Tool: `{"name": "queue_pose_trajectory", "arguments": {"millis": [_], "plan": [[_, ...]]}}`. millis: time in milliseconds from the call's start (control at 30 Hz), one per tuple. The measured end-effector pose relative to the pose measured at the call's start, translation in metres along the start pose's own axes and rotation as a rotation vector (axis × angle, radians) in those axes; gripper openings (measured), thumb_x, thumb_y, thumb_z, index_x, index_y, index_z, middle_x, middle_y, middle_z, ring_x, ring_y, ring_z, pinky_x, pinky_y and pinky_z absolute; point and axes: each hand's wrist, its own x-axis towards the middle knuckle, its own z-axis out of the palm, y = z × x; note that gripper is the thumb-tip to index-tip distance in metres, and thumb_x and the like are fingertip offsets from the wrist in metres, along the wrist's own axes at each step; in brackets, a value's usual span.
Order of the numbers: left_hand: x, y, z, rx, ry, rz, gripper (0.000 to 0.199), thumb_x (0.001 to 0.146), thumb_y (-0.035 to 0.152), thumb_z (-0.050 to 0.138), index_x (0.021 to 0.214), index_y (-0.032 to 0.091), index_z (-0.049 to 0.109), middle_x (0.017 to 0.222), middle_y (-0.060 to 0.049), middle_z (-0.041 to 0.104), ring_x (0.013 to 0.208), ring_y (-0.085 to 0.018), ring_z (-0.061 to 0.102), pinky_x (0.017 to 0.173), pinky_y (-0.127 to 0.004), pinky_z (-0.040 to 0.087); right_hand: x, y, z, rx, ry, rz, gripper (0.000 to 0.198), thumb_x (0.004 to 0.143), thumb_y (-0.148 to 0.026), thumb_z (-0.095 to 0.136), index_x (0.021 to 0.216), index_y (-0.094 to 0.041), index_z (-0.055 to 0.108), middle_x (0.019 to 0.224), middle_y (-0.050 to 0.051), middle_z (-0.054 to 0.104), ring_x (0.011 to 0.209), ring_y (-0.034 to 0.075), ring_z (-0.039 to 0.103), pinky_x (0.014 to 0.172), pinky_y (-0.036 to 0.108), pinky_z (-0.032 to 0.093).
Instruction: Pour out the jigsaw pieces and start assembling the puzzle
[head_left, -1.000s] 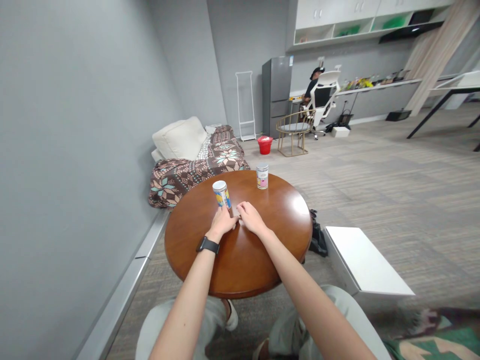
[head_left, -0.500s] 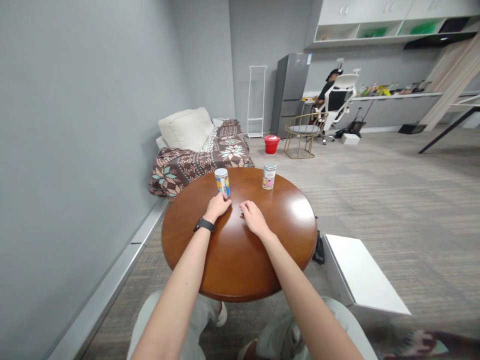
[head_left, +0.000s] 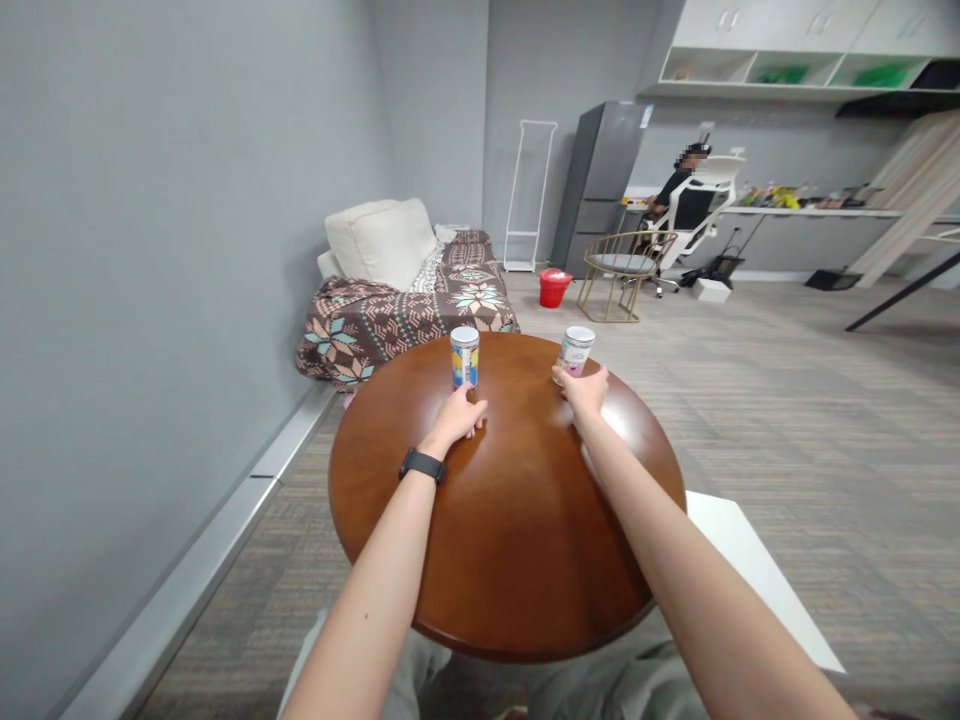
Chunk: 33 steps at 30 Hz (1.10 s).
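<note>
1. Toward the far edge of the round table (head_left: 510, 540): on the left, the blue-and-yellow can (head_left: 465, 364); on the right, the white-and-pink can (head_left: 575, 350), well apart from it.
2. Left hand (head_left: 457, 416): just in front of the blue-and-yellow can. Forefinger pointing at the foot of it, thumb apart, other fingers curled, nothing clamped between. Cannot tell a fingertip touch from a near miss.
3. Right hand (head_left: 588, 389): low at the near side of the white-and-pink can, thumb toward the left, fingers toward the right, spread apart. Cannot tell a firm grip from a loose one.
4. Blue-and-yellow can upright; white-and-pink can leaning a little in view. Cannot tell a true tilt from lens slant.
5. Probably stiff-walled, likely to roll if tipped. Perhaps light; contents and true weight impossible to tell. Smooth-looking sides, perhaps a bit slippery under dry fingers; unlikely to break, though maybe easy to dent.
6. Best hold: around the middle of the wall, thumb opposite fingers. Better not by the top alone, in case of a loose lid.
</note>
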Motion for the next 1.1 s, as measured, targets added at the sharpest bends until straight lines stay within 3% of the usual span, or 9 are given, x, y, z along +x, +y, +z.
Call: {"name": "queue_pose_trajectory", "arguments": {"millis": [67, 167, 267, 400, 567, 667, 767, 900, 1100], "plan": [[-0.001, 0.001, -0.001, 0.01, 0.004, -0.008, 0.061, 0.089, 0.022, 0.05, 0.148, 0.011, 0.034, 0.055, 0.007, 0.059, 0.036, -0.009, 0.047, 0.043, -0.019, 0.035, 0.01, -0.009, 0.006, -0.028, 0.05, 0.118, 0.082, 0.064, -0.042, 0.08, 0.134, -0.014, 0.049, 0.129, 0.021, 0.061, 0.119, 0.034, 0.059, 0.098, 0.046, 0.049], [0.0, 0.0, -0.003, 0.037, -0.004, 0.016, 0.058, 0.09, 0.022, 0.05, 0.145, 0.012, 0.037, 0.056, 0.007, 0.06, 0.036, -0.009, 0.049, 0.046, -0.019, 0.038, 0.009, -0.018, 0.016, -0.039, 0.014, 0.212, 0.061, 0.067, -0.043, 0.077, 0.12, -0.017, 0.059, 0.119, 0.016, 0.068, 0.113, 0.032, 0.063, 0.098, 0.042, 0.047], [0.0, -0.001, -0.003, 0.021, 0.008, 0.013, 0.062, 0.089, 0.024, 0.053, 0.147, 0.011, 0.033, 0.059, 0.007, 0.062, 0.036, -0.009, 0.049, 0.047, -0.02, 0.039, -0.008, -0.025, 0.022, -0.058, -0.031, 0.194, 0.053, 0.068, -0.045, 0.075, 0.113, -0.02, 0.059, 0.114, 0.011, 0.071, 0.107, 0.029, 0.066, 0.094, 0.038, 0.048], [-0.001, 0.001, 0.001, -0.069, 0.031, 0.065, 0.08, 0.089, 0.031, 0.06, 0.153, 0.009, 0.017, 0.067, 0.006, 0.063, 0.042, -0.011, 0.053, 0.054, -0.023, 0.045, -0.046, -0.042, 0.018, -0.023, -0.222, 0.151, 0.056, 0.063, -0.049, 0.078, 0.107, -0.022, 0.057, 0.109, 0.008, 0.072, 0.1, 0.026, 0.067, 0.087, 0.034, 0.049], [-0.001, -0.003, 0.011, -0.125, 0.071, 0.322, 0.055, 0.072, 0.027, 0.081, 0.12, 0.011, 0.059, 0.11, -0.011, 0.066, 0.096, -0.019, 0.065, 0.087, -0.03, 0.051, -0.087, -0.062, 0.012, 0.066, -0.484, 0.135, 0.054, 0.065, -0.053, 0.077, 0.103, -0.022, 0.057, 0.111, 0.009, 0.072, 0.101, 0.026, 0.067, 0.086, 0.035, 0.05], [0.001, -0.008, 0.016, -0.198, -0.006, 0.372, 0.059, 0.067, 0.029, 0.084, 0.117, 0.012, 0.058, 0.12, -0.014, 0.064, 0.105, -0.023, 0.063, 0.094, -0.034, 0.05, -0.096, -0.063, 0.013, 0.106, -0.483, 0.101, 0.045, 0.074, -0.058, 0.067, 0.1, -0.021, 0.06, 0.106, 0.009, 0.072, 0.099, 0.025, 0.067, 0.086, 0.036, 0.049], [0.003, -0.011, 0.016, -0.238, -0.063, 0.36, 0.064, 0.064, 0.031, 0.086, 0.118, 0.013, 0.056, 0.114, -0.012, 0.068, 0.101, -0.023, 0.065, 0.095, -0.037, 0.05, -0.099, -0.059, 0.015, 0.143, -0.485, -0.005, 0.045, 0.077, -0.06, 0.064, 0.098, -0.021, 0.06, 0.101, 0.008, 0.07, 0.094, 0.024, 0.065, 0.083, 0.035, 0.049], [0.005, -0.006, 0.013, -0.268, -0.078, 0.328, 0.055, 0.064, 0.032, 0.082, 0.11, 0.012, 0.059, 0.105, -0.009, 0.07, 0.096, -0.022, 0.065, 0.092, -0.036, 0.05, -0.1, -0.056, 0.013, 0.148, -0.479, -0.158, 0.046, 0.08, -0.067, 0.057, 0.083, -0.021, 0.059, 0.092, 0.007, 0.064, 0.086, 0.023, 0.061, 0.082, 0.036, 0.048], [0.003, 0.001, 0.005, -0.524, -0.374, 0.31, 0.065, 0.057, 0.024, 0.071, 0.12, 0.014, 0.058, 0.094, -0.004, 0.07, 0.078, -0.018, 0.064, 0.073, -0.028, 0.051, -0.093, -0.061, 0.004, 0.428, -0.286, -0.111, 0.056, 0.078, -0.069, 0.057, 0.106, -0.021, 0.058, 0.097, 0.006, 0.067, 0.089, 0.021, 0.062, 0.081, 0.033, 0.049]]}}
